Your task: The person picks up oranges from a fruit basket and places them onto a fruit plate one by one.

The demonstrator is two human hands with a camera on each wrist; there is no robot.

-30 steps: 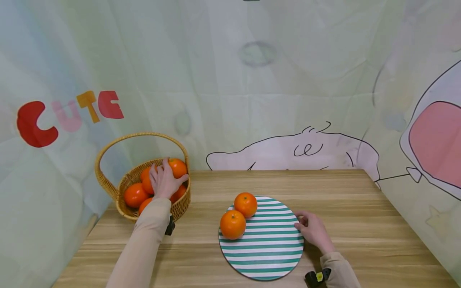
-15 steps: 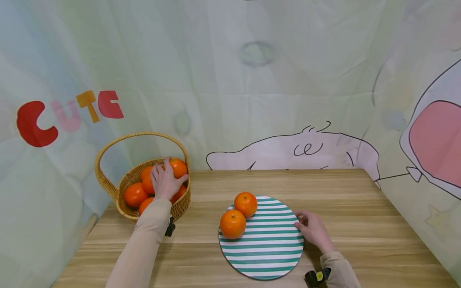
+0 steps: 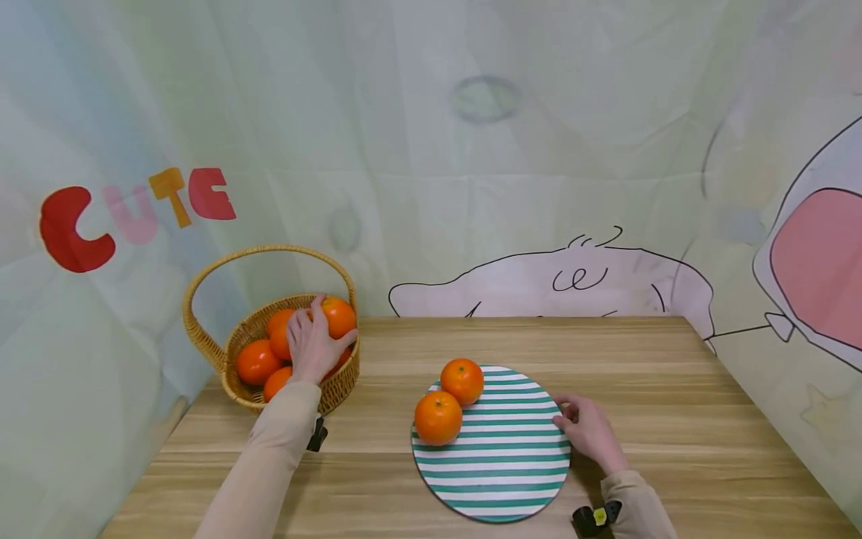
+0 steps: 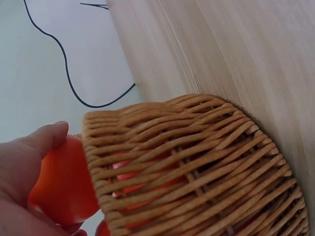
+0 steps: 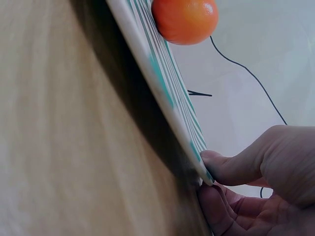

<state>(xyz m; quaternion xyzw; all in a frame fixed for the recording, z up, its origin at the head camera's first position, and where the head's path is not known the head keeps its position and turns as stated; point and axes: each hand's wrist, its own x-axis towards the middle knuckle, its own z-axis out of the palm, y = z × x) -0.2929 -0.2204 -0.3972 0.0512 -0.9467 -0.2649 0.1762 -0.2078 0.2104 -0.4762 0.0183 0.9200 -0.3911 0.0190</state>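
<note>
1. Left hand [image 3: 313,349] grips a glossy, orange-coloured round fruit [image 3: 340,318] at the two o'clock end of the tan woven wicker basket [image 3: 342,387]. Clearance from the rim: cannot tell.
2. Right hand [image 3: 588,431] pinches the flat, round, green-and-white striped plate [image 3: 501,470] at its rim, between two and three o'clock.
3. Key relation: plate at about four o'clock from left hand, across the wood-grain table [image 3: 377,479]. Gripped fruit round, no long axis evident; left hand much the nearer.
4. Two similar fruits [image 3: 438,419] on plate, ten to eleven o'clock.
5. Versus half a second ago: head view shifted slightly; gripped fruit perhaps nudged towards six o'clock; plate hold unchanged.
</note>
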